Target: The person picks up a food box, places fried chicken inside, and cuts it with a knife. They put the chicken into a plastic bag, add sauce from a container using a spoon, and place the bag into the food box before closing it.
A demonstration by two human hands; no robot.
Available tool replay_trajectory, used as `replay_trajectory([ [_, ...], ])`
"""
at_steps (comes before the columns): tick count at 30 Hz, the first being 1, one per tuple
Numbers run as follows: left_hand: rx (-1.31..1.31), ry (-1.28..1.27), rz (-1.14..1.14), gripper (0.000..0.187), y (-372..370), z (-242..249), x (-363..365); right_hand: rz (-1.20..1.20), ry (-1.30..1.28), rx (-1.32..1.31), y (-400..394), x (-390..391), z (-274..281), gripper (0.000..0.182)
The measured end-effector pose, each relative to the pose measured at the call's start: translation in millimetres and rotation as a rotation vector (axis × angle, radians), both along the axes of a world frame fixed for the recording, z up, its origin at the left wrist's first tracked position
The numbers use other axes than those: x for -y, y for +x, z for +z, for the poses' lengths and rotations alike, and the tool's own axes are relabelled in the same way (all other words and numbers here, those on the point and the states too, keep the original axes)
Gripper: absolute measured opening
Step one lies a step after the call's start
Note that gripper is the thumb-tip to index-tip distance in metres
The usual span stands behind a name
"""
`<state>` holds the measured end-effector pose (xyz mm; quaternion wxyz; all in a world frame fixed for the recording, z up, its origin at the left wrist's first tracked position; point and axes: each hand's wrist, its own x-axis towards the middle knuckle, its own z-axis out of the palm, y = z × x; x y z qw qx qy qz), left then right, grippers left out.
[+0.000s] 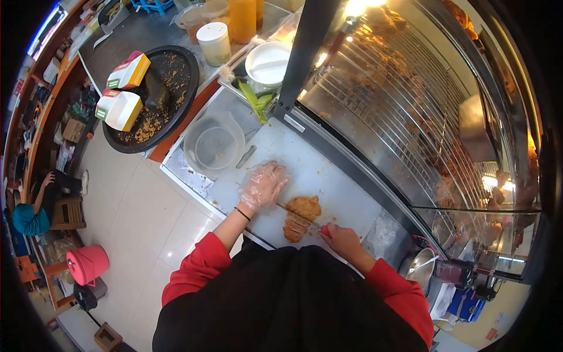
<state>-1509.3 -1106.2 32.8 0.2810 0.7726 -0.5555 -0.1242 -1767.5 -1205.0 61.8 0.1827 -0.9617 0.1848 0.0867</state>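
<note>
My left hand [264, 184], in a clear plastic glove, is over the white cutting board [346, 186], its fingers stretched out and no object visible in it. My right hand [345, 242] is closed around the red handle of a knife [301, 217]. The blade lies across a breaded fried cutlet [304, 206], its tip end close to my left hand. On the near side of the blade are cut strips of the cutlet [293, 230]. Crumbs are scattered on the board around it.
A clear plastic tub [214, 141] stands beyond my left hand, near a small grey-handled tool [246, 156]. A glass-fronted warming cabinet [399, 117] borders the board on the right. Food boxes [120, 110] sit on a round dark tray [186, 88]. A metal bowl [420, 267] is at right.
</note>
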Motion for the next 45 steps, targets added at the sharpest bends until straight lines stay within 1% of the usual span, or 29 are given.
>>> replay_trajectory([
  [3, 0.072, -0.034, 0.018, 0.032, -2.0, 4.4, -6.9, 0.01, -0.058, 0.032, -4.7, -9.6, -11.6, 0.031],
  [7, 0.049, -0.066, -0.002, 0.032, -1.0, 6.0, -12.3, -0.008, -0.098, 0.115, -9.8, -12.4, -20.7, 0.031],
  [10, 0.079, -0.075, -0.031, 0.031, 3.4, 24.2, 1.7, -0.009, -0.03, 0.148, -6.1, -3.7, -10.4, 0.032],
  [12, 0.103, -0.063, -0.048, 0.032, 6.5, 47.7, 5.9, -0.047, -0.067, 0.105, 0.0, -2.2, 19.3, 0.033],
  [13, 0.107, -0.082, -0.047, 0.031, 7.4, 50.5, 8.5, -0.069, -0.073, 0.078, 0.7, -5.1, 29.7, 0.033],
  [15, 0.112, -0.118, -0.045, 0.031, 7.5, 53.9, 16.2, -0.077, -0.067, 0.062, 1.0, -0.2, 33.7, 0.034],
  [18, 0.058, -0.067, -0.05, 0.032, 5.2, 29.2, 24.0, -0.078, -0.073, 0.064, -2.8, 8.2, 22.4, 0.035],
  [21, 0.095, -0.04, -0.08, 0.032, 3.6, 8.8, 26.1, -0.064, -0.04, 0.029, -0.6, 13.1, 17.8, 0.034],
  [22, 0.072, -0.026, -0.068, 0.033, 3.5, 2.5, 26.3, -0.061, -0.018, 0.006, -0.2, 13.0, 17.0, 0.033],
  [25, 0.008, 0.027, -0.027, 0.034, 3.8, -1.8, 25.6, -0.018, 0.03, -0.093, 7.6, 21.6, 11.8, 0.033],
  [27, -0.019, 0.08, -0.001, 0.034, 5.1, -3.9, 19.4, 0.016, 0.026, -0.059, 10.0, 25.8, 2.3, 0.033],
  [28, -0.017, 0.056, 0.015, 0.034, 5.5, -5.2, 17.4, 0.03, 0.028, -0.043, 9.4, 25.2, -3.1, 0.033],
  [31, 0.008, 0.008, 0.038, 0.032, 3.4, -2.8, 9.3, 0.035, -0.018, 0.056, 6.8, 17.9, -14.4, 0.03],
  [34, 0.049, -0.023, 0.036, 0.031, 4.4, -5.4, -1.9, 0.027, -0.156, 0.182, 1.7, 4.5, -25.5, 0.029],
  [37, 0.061, -0.087, -0.026, 0.031, 10.6, 9.3, 7.2, 0.038, -0.105, 0.216, 1.0, 12.1, -14.3, 0.029],
  [39, 0.073, -0.086, -0.102, 0.03, 12.5, 33.2, 20.0, -0.001, -0.123, 0.158, 5.2, 18.1, 17.5, 0.03],
  [40, 0.083, -0.106, -0.102, 0.029, 12.3, 34.7, 25.2, -0.021, -0.125, 0.121, 5.2, 19.5, 27.4, 0.03],
  [42, 0.107, -0.149, -0.103, 0.029, 13.7, 37.0, 33.4, -0.018, -0.118, 0.091, 5.8, 26.6, 27.4, 0.031],
  [45, 0.04, -0.075, -0.054, 0.028, 9.1, 25.9, 34.0, -0.003, -0.111, 0.082, 5.3, 31.2, 15.4, 0.032],
])
